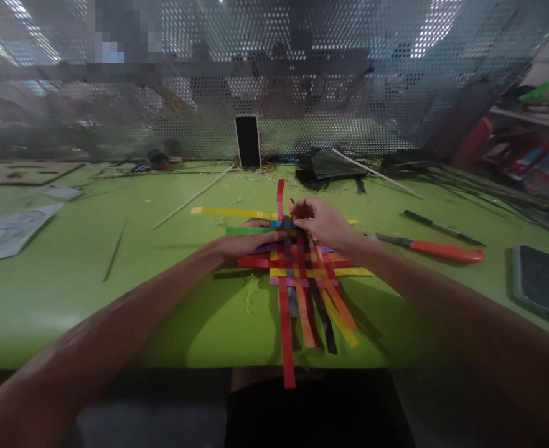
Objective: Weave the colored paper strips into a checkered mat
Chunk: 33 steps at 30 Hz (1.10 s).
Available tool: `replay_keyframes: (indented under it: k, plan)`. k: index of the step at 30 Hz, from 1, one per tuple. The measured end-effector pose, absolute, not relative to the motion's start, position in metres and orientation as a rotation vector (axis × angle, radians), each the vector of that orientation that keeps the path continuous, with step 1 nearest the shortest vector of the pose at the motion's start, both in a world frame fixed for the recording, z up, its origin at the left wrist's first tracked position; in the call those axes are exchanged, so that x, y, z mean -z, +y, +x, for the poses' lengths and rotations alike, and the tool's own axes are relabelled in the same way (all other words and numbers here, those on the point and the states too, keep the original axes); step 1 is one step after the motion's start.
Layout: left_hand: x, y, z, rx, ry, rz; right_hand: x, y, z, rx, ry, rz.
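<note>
A mat of interwoven flat coloured strips lies in front of me, with loose red, orange, black and yellow ends hanging toward the table's near edge. My left hand grips its left side, the thumb pressed on top near a green strip and the fingers partly under the weave. At the far edge my right hand is curled, thumb and forefinger close together at the strips beside a blue strip; exactly which strip lies between them is hard to see. One red strip end sticks up past the hands.
On the green table, an orange-handled knife, a thin dark-handled blade and a dark phone-like device lie right. A phone leans on the mesh wall. Printed paper and thin sticks lie left.
</note>
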<state>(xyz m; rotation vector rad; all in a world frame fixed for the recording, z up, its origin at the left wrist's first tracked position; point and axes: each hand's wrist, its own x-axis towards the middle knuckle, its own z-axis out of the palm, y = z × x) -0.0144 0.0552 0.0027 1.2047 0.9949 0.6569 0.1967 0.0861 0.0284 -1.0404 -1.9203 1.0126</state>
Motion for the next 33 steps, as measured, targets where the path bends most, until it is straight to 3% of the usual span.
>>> replay_keyframes:
  k: [16,29,33]
  plan:
    - [-0.002,0.055,-0.012,-0.704,1.068,1.335,-0.024,0.073,0.194,-0.597,-2.215,-0.97]
    - [-0.014,0.047,-0.014,-0.657,1.397,1.365,-0.012,0.067,0.176,-0.53,-2.093,-0.932]
    - [-0.013,0.046,-0.011,-0.68,1.387,1.263,-0.024,0.069,0.19,-0.696,-2.021,-0.879]
